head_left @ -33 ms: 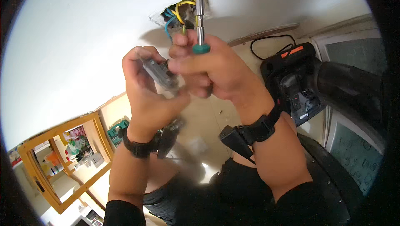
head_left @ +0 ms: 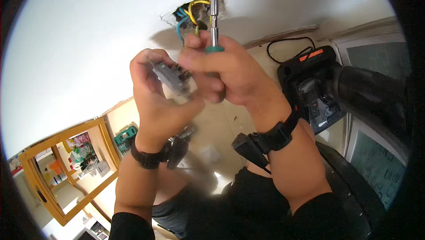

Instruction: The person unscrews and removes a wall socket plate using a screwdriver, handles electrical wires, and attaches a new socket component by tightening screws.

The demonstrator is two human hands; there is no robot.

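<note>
My left hand [head_left: 155, 114] is closed around the edges of a blocky grey plastic electrical fitting [head_left: 170, 77], held tilted below a hole in the white wall. My right hand [head_left: 241, 74] grips a screwdriver [head_left: 214, 21] with a green handle, mostly covered by the fingers; its metal shaft points up past the hole's right side. The right fingertips come close to the fitting; whether they touch it is blurred. From the rough wall hole [head_left: 201, 16] come yellow wires [head_left: 191, 12] and blue wires [head_left: 178, 31]. A yellow-green wire end [head_left: 197, 30] reaches the right fingers.
At the right stands a black appliance [head_left: 287, 69] with an orange label, a thick black tube [head_left: 369, 87] and a looped cable [head_left: 268, 49]. A wood-framed pane [head_left: 62, 138] is at lower left, beside a green tool holder [head_left: 125, 136]. Black straps circle both my wrists.
My right thumb has shifted up over the green handle, covering more of it. The fitting has turned slightly in my left hand. Otherwise, both hands stay in nearly the same place.
</note>
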